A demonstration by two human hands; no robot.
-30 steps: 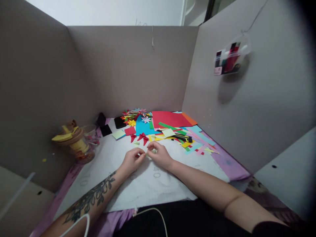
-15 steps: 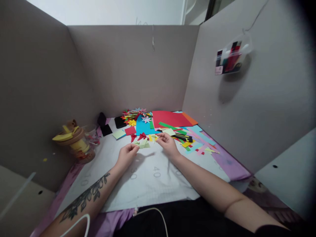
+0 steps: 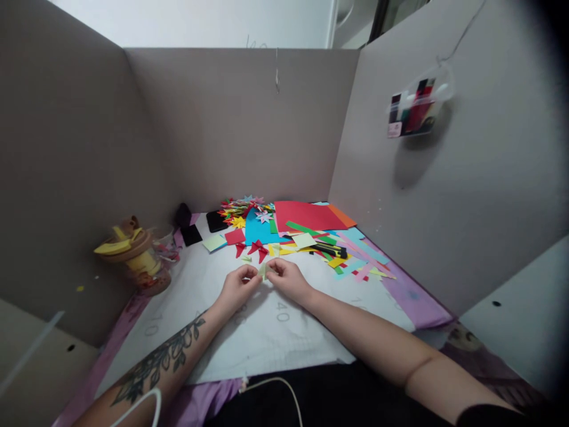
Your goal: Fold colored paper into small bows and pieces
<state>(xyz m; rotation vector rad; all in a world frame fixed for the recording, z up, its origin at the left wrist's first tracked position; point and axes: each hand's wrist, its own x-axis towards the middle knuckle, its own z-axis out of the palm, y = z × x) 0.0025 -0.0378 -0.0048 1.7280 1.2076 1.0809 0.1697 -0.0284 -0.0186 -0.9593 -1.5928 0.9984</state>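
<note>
A small pale green folded paper piece (image 3: 264,271) is pinched between my two hands above the white sheet. My left hand (image 3: 240,284) is closed, its thumb and finger on the paper's left side. From the right, my right hand (image 3: 288,280) grips the same paper, its fingertips hiding part of the folds. Just beyond the hands lie red folded paper pieces (image 3: 258,250) and a small pale green scrap (image 3: 246,258). A pale green paper square (image 3: 304,240) rests farther off to the right.
Paper stars (image 3: 242,209) are heaped at the back beside a black phone (image 3: 216,222). Red sheets (image 3: 306,215), paper strips (image 3: 364,252) and a black-and-yellow cutter (image 3: 331,248) lie to the right. A lidded cup (image 3: 144,264) stands left. Grey panels (image 3: 240,124) surround the table.
My hands have come together and nearer to me; the right hand has moved left and down. Both now hold the pale green paper. A small green scrap shows on the sheet.
</note>
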